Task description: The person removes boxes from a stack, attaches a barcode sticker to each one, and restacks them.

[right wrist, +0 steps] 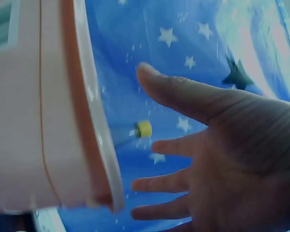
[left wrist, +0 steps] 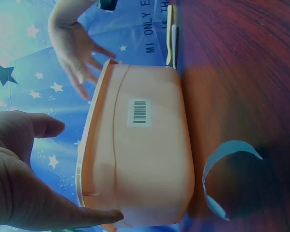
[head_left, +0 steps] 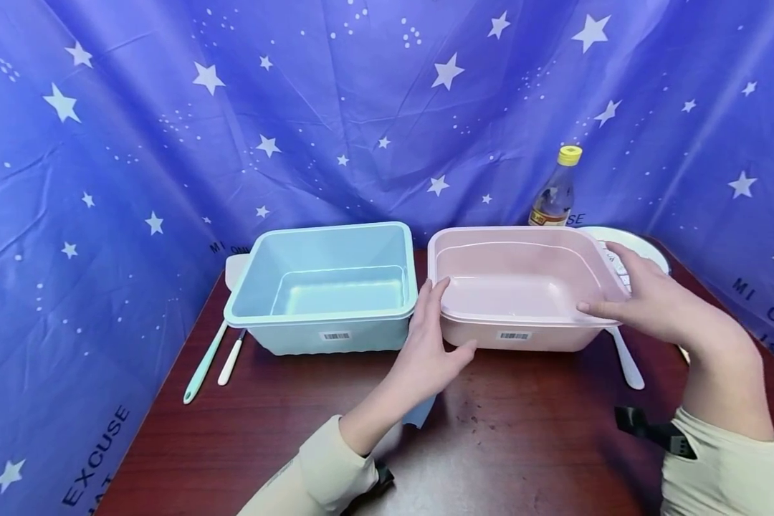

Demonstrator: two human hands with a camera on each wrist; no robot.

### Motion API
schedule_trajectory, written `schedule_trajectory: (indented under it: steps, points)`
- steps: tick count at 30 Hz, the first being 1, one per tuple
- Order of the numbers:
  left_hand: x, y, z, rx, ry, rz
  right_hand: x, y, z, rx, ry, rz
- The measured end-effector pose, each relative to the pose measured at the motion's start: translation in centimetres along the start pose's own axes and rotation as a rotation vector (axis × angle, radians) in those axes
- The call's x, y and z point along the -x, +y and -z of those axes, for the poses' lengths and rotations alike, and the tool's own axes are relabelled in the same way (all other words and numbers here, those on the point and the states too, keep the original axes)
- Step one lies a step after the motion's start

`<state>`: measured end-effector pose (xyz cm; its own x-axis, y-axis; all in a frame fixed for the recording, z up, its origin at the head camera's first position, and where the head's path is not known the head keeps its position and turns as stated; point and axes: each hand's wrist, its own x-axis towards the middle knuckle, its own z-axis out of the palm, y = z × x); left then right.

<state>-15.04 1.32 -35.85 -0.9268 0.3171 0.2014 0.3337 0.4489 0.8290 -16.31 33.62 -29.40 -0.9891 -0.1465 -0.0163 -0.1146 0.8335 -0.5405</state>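
A pink plastic bin [head_left: 516,340] with a barcode label stands between both hands. My left hand [head_left: 428,351] is at its near left corner, fingers extended along the left end and thumb spread in front of the front wall. In the left wrist view, one straight finger [left wrist: 94,215] reaches the bin's end wall. My right hand [head_left: 658,294] is at the bin's right end, thumb over the near right corner. The right wrist view shows that palm with fingers spread, beside the rim [right wrist: 94,96]. Left of the left hand stands a light blue bin [head_left: 335,337].
A yellow-capped bottle [head_left: 555,193] stands behind the pink bin, and a white plate [head_left: 645,247] lies to its right. A pale utensil handle [head_left: 628,362] sticks out at the right; a mint handle [head_left: 203,365] and a white handle [head_left: 231,362] lie left. A blue strip [left wrist: 232,147] curls on the table.
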Motion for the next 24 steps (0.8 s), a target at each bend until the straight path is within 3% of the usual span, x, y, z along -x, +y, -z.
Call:
schedule_trajectory:
  steps: [7,16,20,24]
  points:
    - [-1.1,-0.3,-1.1,0.02,0.008,0.035,0.1,3.0,0.2,-0.083,-0.159,-0.062]
    - [-2.4,-1.1,-1.8,0.092,0.057,0.071,-0.8,5.4,-0.8,-0.239,-0.219,-0.018]
    - [-3.0,-1.8,-2.0,0.201,0.097,0.013,-0.9,6.1,-1.0,-0.279,-0.228,-0.003]
    - [-3.7,-2.7,-2.2,0.332,0.092,-0.019,-1.0,6.7,-1.1,-0.293,-0.238,0.004]
